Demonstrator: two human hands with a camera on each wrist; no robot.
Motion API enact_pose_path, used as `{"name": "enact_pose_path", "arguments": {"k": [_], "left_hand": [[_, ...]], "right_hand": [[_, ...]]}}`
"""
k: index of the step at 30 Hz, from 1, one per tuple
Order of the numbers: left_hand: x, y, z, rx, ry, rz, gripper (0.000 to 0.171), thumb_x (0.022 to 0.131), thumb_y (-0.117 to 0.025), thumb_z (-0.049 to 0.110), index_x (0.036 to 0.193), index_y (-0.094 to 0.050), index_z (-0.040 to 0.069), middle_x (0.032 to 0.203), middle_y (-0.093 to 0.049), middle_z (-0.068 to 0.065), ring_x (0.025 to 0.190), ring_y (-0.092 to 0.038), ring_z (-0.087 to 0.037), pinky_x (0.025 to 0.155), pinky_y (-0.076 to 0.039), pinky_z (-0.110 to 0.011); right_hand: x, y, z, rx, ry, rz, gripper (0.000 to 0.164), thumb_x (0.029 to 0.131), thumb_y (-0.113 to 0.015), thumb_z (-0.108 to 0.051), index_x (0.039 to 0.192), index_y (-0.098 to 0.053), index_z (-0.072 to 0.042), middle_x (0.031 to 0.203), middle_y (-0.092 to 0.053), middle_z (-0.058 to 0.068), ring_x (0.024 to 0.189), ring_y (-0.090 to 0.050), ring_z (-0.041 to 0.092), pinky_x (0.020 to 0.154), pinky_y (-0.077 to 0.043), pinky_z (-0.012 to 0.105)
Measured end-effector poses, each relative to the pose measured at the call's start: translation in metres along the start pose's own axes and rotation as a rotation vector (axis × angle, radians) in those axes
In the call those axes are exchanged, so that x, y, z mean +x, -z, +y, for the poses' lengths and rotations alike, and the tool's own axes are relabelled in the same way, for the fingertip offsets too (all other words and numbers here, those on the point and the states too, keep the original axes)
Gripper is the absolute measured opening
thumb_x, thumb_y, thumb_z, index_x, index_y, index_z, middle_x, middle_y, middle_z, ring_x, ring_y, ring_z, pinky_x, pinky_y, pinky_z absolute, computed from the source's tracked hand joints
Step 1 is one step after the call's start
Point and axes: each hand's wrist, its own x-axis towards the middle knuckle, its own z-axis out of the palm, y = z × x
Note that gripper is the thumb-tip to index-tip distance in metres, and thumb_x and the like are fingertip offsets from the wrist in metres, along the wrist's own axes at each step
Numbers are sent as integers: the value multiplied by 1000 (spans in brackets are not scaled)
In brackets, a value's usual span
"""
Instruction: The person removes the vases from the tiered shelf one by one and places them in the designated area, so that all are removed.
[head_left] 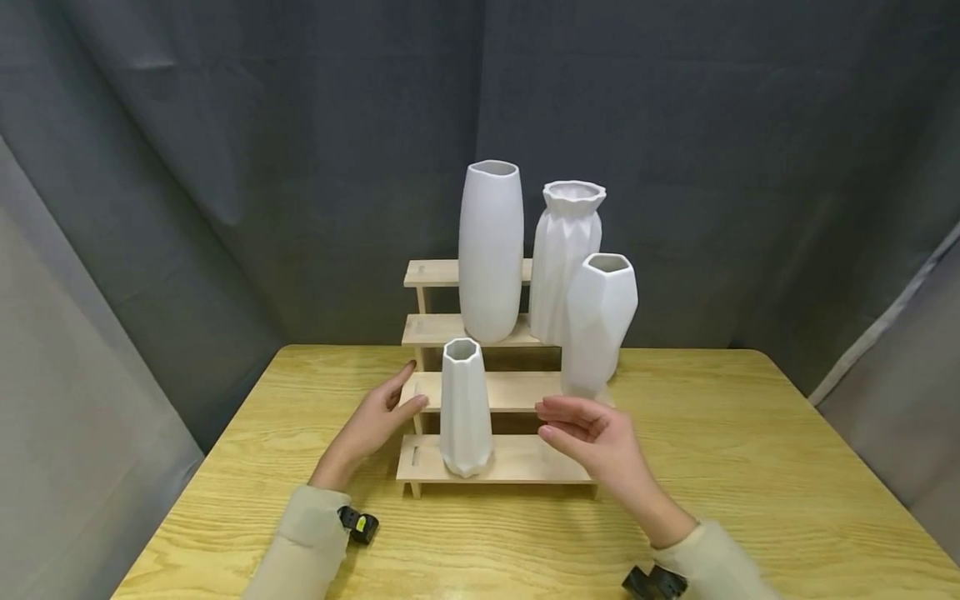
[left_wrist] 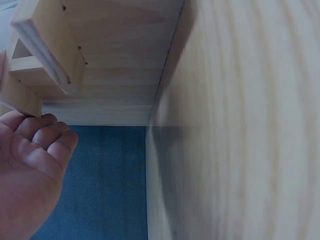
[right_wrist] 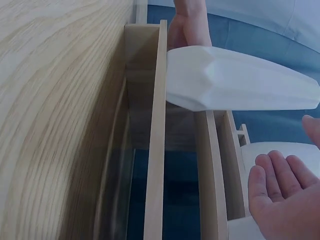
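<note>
My left hand (head_left: pixel 371 425) grips the left end of the stepped wooden stand (head_left: pixel 525 467), its thumb over the second-lowest shelf; in the left wrist view its curled fingers meet a board's edge. Just right of it, a small fluted white vase (head_left: pixel 465 408) stands upright on the lowest shelf. My right hand (head_left: pixel 596 437) hovers before the stand's right side, fingers loosely bent, holding nothing. Above it stands a faceted white vase (head_left: pixel 597 325). Higher up are a tall smooth white vase (head_left: pixel 491 250) and a pleated white vase with a ruffled rim (head_left: pixel 564 250), partly hidden by the faceted one.
The stand sits on a wood-grain table (head_left: pixel 750 467), towards its back edge. Dark grey curtain (head_left: pixel 300 167) hangs behind, with lighter cloth at both sides. Black wrist devices (head_left: pixel 360 525) are strapped at both sleeves.
</note>
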Motion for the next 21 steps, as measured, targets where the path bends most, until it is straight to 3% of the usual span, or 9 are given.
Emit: {"name": "enact_pose_path", "arguments": {"k": [8,15,21], "left_hand": [[0,0,0,3,6,7,80,95,-61,51,157,-26,15,161,-21,1,146,-21,-23,117,-24,-40],[0,-1,2,5,15,11,80,95,-61,51,157,-27,14,161,-21,0,146,-23,-25,116,-25,-41],[-1,0,3,3,15,7,81,95,-61,52,158,-26,16,161,-22,2,146,-22,-23,116,-25,-40]], "right_hand": [[7,-14,2,64,5,-25,40,85,-74,5,123,-62,11,121,-62,30,109,-66,24,89,-54,36],[12,-26,1,112,9,-44,45,84,-75,5,126,-59,12,125,-58,33,115,-61,34,94,-51,38],[15,-32,2,112,-2,-49,46,84,-76,3,126,-60,9,125,-61,26,116,-61,33,95,-50,40]]}}
